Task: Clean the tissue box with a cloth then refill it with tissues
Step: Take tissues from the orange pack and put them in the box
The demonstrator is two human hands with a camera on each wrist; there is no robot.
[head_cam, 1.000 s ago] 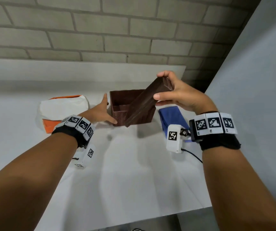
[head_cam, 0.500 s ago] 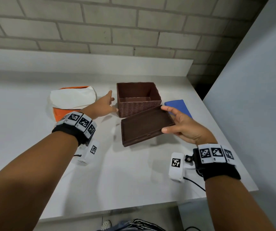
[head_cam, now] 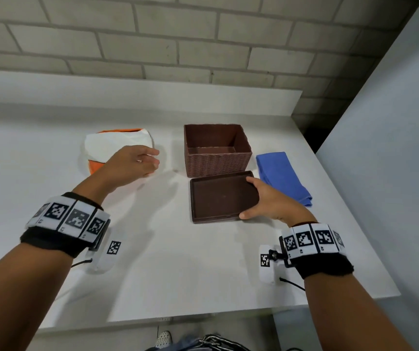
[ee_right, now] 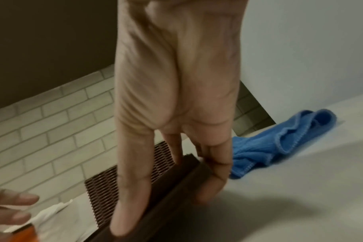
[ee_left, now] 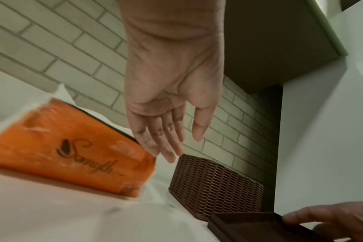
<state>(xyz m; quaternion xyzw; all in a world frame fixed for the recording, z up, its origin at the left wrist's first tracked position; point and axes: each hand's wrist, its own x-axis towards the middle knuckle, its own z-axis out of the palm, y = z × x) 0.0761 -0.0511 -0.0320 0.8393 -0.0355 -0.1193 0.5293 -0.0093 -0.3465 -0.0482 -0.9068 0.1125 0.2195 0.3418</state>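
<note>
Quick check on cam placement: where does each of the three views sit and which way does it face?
Head: high, looking forward and down at the table; both forearms, left hand and right hand show.
Left wrist: low, along the open palm toward the tissue pack and wicker box.
Right wrist: along the fingers gripping the lid; blue cloth beyond.
Shared: all three show the box, lid and brick wall.

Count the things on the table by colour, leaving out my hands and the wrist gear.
Brown: 2, the woven tissue box and its lid
Blue: 1, the cloth
Orange and white: 1, the tissue pack
Total: 4
</note>
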